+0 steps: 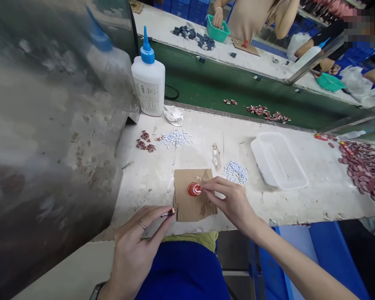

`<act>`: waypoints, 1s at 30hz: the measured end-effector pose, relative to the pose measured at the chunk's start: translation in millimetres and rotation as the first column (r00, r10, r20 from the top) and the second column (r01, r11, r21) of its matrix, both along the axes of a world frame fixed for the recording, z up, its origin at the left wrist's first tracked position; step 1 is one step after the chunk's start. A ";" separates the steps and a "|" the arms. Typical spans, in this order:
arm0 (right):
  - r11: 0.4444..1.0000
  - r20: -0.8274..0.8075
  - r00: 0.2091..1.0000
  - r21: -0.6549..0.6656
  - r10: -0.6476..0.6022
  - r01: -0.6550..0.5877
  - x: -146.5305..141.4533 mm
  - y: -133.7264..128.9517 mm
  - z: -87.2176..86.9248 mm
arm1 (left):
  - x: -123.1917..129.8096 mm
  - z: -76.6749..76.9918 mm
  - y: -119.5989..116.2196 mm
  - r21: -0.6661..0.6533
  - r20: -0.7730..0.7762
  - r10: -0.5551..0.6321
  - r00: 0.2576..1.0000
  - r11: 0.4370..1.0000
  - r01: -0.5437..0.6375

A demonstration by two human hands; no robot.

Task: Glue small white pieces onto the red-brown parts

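Right hand (234, 200) reaches in, fingertips pinching the red disc (194, 189) on the cardboard (190, 206). Left hand (137, 246) hovers beside, pinching a small dark piece (169, 213).

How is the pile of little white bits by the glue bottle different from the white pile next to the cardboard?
The white pile by the glue bottle is spread out loosely; the white pile next to the cardboard is packed into a rounder heap. The first lies far from the hands; the second sits just beyond the right hand. The first has dark red pieces beside it; the second doesn't. Both are tiny white bits on the table.
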State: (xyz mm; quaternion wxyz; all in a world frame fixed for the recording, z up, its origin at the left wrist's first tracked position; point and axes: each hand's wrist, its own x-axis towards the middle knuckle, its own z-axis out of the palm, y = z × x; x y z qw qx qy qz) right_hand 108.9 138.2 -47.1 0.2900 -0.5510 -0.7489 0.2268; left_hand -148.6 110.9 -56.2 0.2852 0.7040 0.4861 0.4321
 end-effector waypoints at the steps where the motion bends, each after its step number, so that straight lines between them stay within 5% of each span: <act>1: 1.000 -0.006 1.000 0.001 0.000 0.000 -0.1 0.1 0.8 | 0.8 -0.2 0.5 -0.006 0.001 -0.004 1.000 1.000 0.004; 6: 0.999 -0.149 0.987 -0.024 -0.052 0.049 -7.8 -5.7 14.5 | 9.9 0.2 2.1 -0.038 0.069 -0.017 0.997 0.999 0.019; 14: 0.987 -0.497 0.864 -0.160 -0.073 -0.009 -37.2 -24.8 39.3 | 24.7 17.0 -0.7 -0.164 0.170 -0.039 0.985 0.984 0.067; 24: 0.988 -0.471 0.882 -0.142 -0.007 -0.068 -37.5 -25.6 37.8 | 22.9 13.5 -2.3 -0.162 0.173 -0.047 0.984 0.984 0.076; 30: 0.983 -0.233 0.955 0.027 0.182 -0.181 -31.8 -28.4 37.4 | 24.3 15.1 -1.0 -0.118 0.147 -0.008 0.989 0.993 0.026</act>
